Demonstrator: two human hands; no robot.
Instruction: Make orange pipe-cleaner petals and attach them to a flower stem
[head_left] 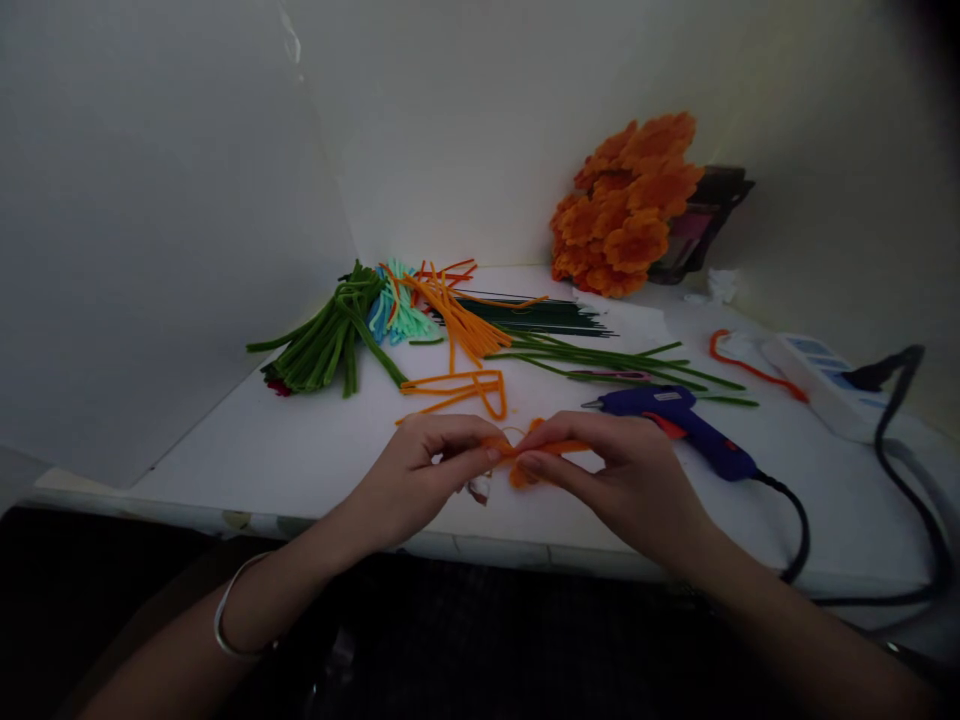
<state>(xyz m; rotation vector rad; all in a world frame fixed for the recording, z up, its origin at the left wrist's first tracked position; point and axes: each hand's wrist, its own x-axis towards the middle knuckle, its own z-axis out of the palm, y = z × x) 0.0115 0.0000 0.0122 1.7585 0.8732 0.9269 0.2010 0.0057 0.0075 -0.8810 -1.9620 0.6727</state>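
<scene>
Both hands meet over the near part of the white table [300,450], pinching one bent orange pipe cleaner [517,460] between them. My left hand [424,470] grips its left end with thumb and fingers pressed together. My right hand [615,465] holds the right end, fingers closed round it. A silver bangle sits on my left wrist. Just behind the hands lie more bent orange pipe cleaners [469,385].
A blue glue gun [679,420] with a black cord lies right of the hands. Green pipe cleaners [322,335], teal ones [401,305], dark green stems [540,315] and a bunch of orange flowers [626,210] sit further back. A white power strip [821,375] is at right.
</scene>
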